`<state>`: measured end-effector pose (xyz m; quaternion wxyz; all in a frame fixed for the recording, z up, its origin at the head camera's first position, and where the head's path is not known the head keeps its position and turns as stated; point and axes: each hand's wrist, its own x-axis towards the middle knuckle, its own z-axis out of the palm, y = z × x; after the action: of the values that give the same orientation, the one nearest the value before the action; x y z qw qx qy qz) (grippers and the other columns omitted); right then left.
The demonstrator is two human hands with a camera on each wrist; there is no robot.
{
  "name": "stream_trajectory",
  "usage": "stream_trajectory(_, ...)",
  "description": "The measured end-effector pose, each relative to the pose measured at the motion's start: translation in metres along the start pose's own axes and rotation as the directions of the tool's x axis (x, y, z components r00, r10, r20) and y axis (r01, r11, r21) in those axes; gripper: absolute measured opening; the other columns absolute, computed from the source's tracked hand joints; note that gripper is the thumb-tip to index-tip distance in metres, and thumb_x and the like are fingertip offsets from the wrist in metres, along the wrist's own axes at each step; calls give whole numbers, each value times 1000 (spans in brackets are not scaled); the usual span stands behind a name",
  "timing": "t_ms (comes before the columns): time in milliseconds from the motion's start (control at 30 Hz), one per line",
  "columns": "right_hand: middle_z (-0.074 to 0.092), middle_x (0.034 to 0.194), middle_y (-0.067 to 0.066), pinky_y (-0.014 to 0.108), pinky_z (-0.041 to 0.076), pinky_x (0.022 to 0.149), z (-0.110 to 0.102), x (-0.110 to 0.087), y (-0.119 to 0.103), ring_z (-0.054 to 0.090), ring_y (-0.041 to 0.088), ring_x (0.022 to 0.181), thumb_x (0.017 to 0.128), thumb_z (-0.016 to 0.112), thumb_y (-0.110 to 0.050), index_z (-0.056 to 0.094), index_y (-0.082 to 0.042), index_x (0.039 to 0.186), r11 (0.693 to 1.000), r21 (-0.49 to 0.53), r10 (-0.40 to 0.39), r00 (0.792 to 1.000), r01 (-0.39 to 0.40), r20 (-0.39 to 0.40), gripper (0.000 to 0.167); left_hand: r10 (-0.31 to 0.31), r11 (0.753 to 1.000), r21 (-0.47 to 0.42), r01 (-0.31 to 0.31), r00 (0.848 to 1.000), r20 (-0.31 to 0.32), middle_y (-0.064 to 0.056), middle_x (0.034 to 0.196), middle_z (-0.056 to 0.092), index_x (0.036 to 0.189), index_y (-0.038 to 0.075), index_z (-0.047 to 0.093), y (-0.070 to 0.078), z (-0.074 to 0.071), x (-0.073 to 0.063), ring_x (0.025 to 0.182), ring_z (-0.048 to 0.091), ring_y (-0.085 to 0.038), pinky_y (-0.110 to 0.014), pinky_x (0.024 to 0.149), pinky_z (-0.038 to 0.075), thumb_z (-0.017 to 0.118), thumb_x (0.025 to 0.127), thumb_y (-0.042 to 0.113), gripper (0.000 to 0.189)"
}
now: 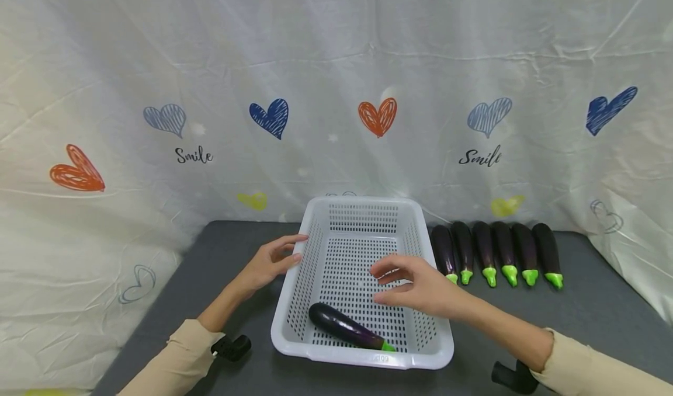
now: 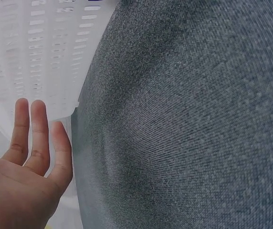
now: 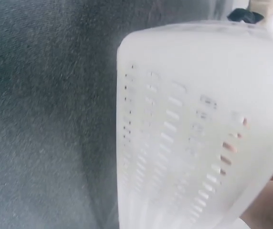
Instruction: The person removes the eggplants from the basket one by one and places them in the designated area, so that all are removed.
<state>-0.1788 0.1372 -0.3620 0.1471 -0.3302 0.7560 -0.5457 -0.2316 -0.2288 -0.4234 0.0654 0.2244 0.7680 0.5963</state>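
A white perforated plastic basket (image 1: 363, 358) stands on the dark tabletop. Inside, near its front wall, lies one glossy purple eggplant (image 1: 344, 327), green stem toward the right. My left hand (image 1: 268, 264) is at the basket's left side, its fingers loosely bent by the rim. Spread fingers of that hand (image 2: 26, 176) show beside the basket wall (image 2: 31, 57) in the left wrist view; whether they touch it I cannot tell. Over the basket's right half hovers my right hand (image 1: 415, 285), thumb apart from the fingers, nothing held. In the right wrist view the basket's outer wall (image 3: 174, 119) mostly hides that hand.
Several more eggplants (image 1: 484, 247) lie side by side to the right of the basket, green stems toward me. Behind the dark table (image 1: 526, 332) hangs a pale curtain (image 1: 326, 51) printed with hearts. A small black device (image 1: 231, 347) is strapped at the left sleeve.
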Motion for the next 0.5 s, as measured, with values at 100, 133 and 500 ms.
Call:
stream_trajectory(100, 60, 125, 14, 35, 55, 88, 5, 3, 1, 59, 42, 113, 91, 79, -13, 62, -2, 128, 1000, 3, 0, 1000, 0, 20, 42, -2, 1000, 3, 2, 1000, 0, -24, 132, 56, 151, 11, 49, 0, 0, 0, 107, 65, -36, -48, 80, 57, 62, 104, 14, 49)
stream_trajectory(133, 60, 125, 14, 35, 55, 88, 7, 4, 2, 59, 43, 113, 91, 79, -14, 62, -2, 128, 1000, 5, 0, 1000, 0, 24, 42, -4, 1000, 5, 4, 1000, -1, -24, 132, 57, 151, 11, 49, 0, 0, -1, 107, 65, -36, -47, 80, 57, 62, 104, 14, 49)
stream_trajectory(500, 60, 125, 12, 34, 55, 88, 23, 11, 3, 59, 43, 113, 88, 83, -17, 62, -3, 129, 999, 6, 45, 999, -45, 20, 48, -12, 1000, 6, 12, 1000, -6, -23, 133, 57, 152, 13, 48, 2, 1, -2, 109, 64, -36, -48, 81, 57, 61, 105, 16, 49)
